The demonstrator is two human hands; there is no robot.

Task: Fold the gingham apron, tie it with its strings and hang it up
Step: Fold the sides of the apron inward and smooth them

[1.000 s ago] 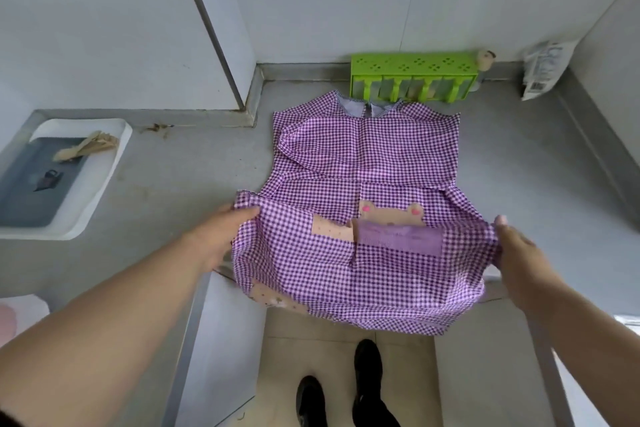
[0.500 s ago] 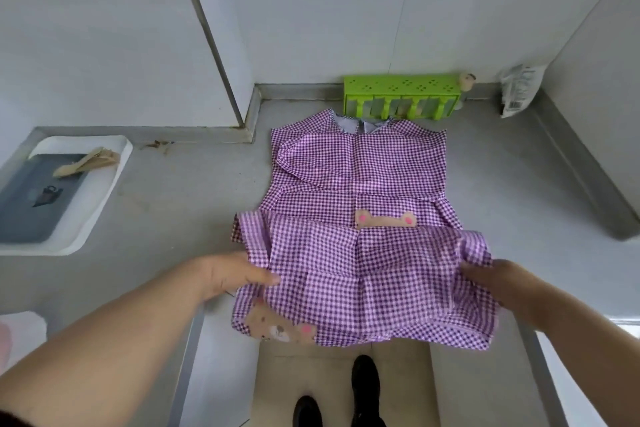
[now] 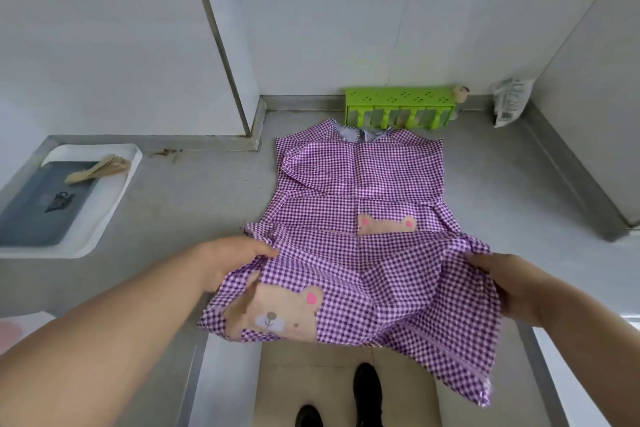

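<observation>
The purple gingham apron (image 3: 360, 184) lies on the grey steel counter (image 3: 194, 204), neck end toward the back wall. Its lower part hangs over the counter's front edge, rumpled, with a tan bear patch (image 3: 284, 312) showing near the hem. My left hand (image 3: 232, 260) grips the apron's left side, fingers closed on the fabric. On the right side, my right hand (image 3: 512, 284) holds the cloth the same way. The apron's strings are not visible.
A green rack (image 3: 398, 107) stands against the back wall behind the apron's neck. A white tray (image 3: 114, 191) with a dark insert sits at the left. A plastic packet (image 3: 509, 104) leans in the back right corner. My shoes (image 3: 367, 388) show on the floor below.
The lifted lower part of the apron has come down toward me and now hangs past the counter edge. Both hands moved nearer along its sides. The bear patch near the hem came into view.
</observation>
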